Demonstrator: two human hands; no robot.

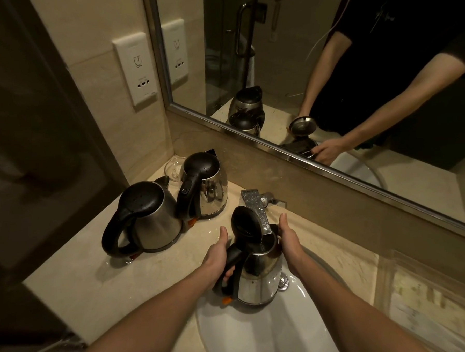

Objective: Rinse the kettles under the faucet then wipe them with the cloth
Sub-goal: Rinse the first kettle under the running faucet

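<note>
The left grip (217, 260) is clamped on the black handle of the held kettle (261, 279), fingers curled round it and thumb pointing forward.

Well to the left of that grip, 2 more kettles stand upright on the tabletop (83, 278). These are the near kettle (153, 220) and, beyond it, the far kettle (205, 188), both with lids down and beaded with drops. A small glass dish (174, 166) sits behind them.

Just ahead of the left grip, the lid (244, 226) stands hinged open. The faucet (256, 209) reaches over the kettle's mouth. A thin glint under the spout may be running water, though I cannot be sure. The kettle hangs above the sink (234, 332), not touching it.

The right grip (290, 242) cups the right side of the body near the rim, thumb up. Its fingers wrap round the far side out of sight.

This looks like the rinse of kettle 3. To do it well:
- Keep the mouth centred under the spout.
- Let the right grip steady the wet steel while the left carries the weight.
- Take in only a little water, swirl it, then tip it out into the sink.
- Keep the underside away from the stream.

No cloth shows in view.
</note>
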